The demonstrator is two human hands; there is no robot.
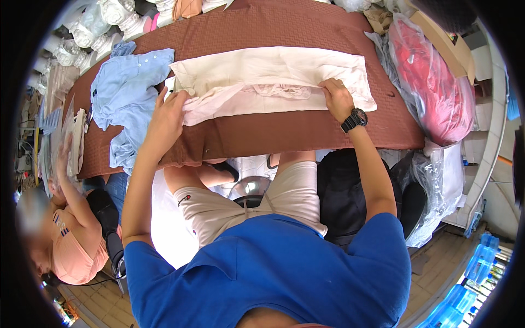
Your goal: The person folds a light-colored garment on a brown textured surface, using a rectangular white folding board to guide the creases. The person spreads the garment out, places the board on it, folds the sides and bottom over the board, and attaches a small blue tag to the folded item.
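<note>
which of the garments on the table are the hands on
The cream garment spread flat mid-table: the left hand and right hand both press its near folded edge. The light blue shirt lies crumpled to the left, untouched.

A single wide fisheye view looks down from the person's head, tilted forward over the blue-shirted chest at the lower centre of the frame. The desk (284, 131) under its brown cloth runs across the upper half, close by, its straight edges bowed toward the rim. Both forearms enter from below. A dark round border closes the corners of the frame.
</note>
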